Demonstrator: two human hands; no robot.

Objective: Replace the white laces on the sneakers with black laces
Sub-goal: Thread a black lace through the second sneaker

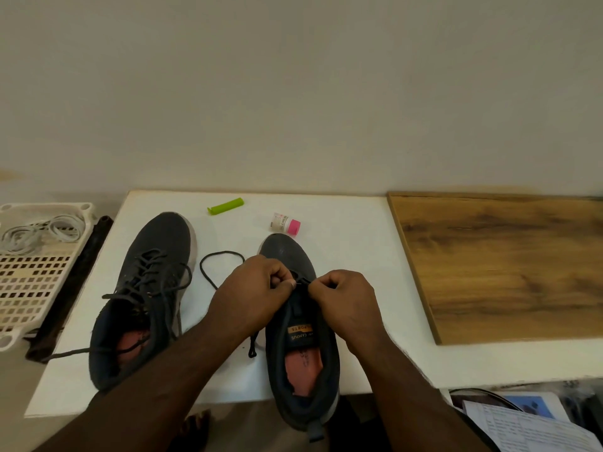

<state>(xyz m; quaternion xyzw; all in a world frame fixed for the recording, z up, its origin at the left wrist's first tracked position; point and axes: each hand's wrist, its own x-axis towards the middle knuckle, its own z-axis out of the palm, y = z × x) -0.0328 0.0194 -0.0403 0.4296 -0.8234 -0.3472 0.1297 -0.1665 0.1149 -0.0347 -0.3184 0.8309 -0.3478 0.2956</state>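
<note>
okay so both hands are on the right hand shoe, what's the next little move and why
Probably pull the black lace through the eyelet: both the left hand and right hand pinch at the near shoe, and slack loops loose on the table.

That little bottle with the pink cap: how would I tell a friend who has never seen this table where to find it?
Start at the white board between the basket and the wooden panel. Past the toe of the right sneaker, near the wall, a small bottle lies on its side. Its bright pink cap sets it apart from the green clip beside it.
</note>
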